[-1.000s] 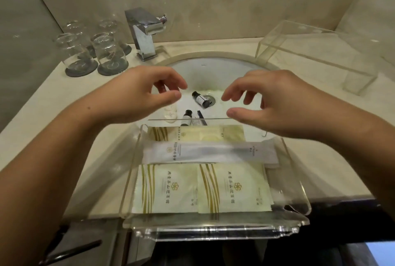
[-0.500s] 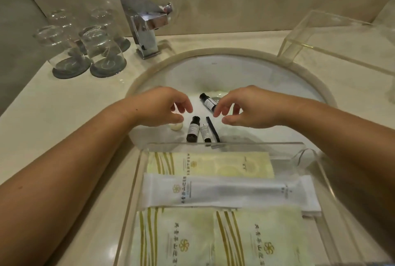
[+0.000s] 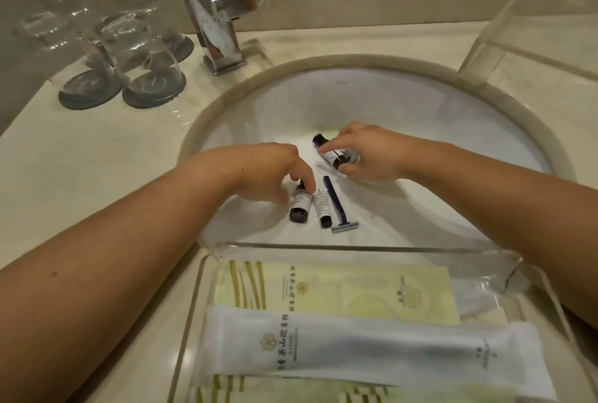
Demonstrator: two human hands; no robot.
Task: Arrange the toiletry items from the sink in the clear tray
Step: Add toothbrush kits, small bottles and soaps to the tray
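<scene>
Down in the white sink (image 3: pixel 420 105) lie two small dark bottles with white labels, a small tube (image 3: pixel 323 210) and a blue razor (image 3: pixel 336 203). My right hand (image 3: pixel 365 151) pinches the far bottle (image 3: pixel 333 156) between thumb and fingers near the drain. My left hand (image 3: pixel 271 173) reaches down with a finger touching the near bottle (image 3: pixel 299 205); whether it grips it I cannot tell. The clear tray (image 3: pixel 207 276) sits at the sink's front edge, holding a white sachet (image 3: pixel 372 354) and yellow-striped packets (image 3: pixel 339 292).
A chrome faucet (image 3: pixel 220 17) stands behind the sink. Upturned glasses on dark coasters (image 3: pixel 129 56) sit on the counter at the back left. A clear acrylic stand (image 3: pixel 524 27) is at the back right.
Both hands dropped from above the tray's far edge into the basin. The right hand closed on the far bottle; the left hand came down onto the near bottle. The camera leaned closer.
</scene>
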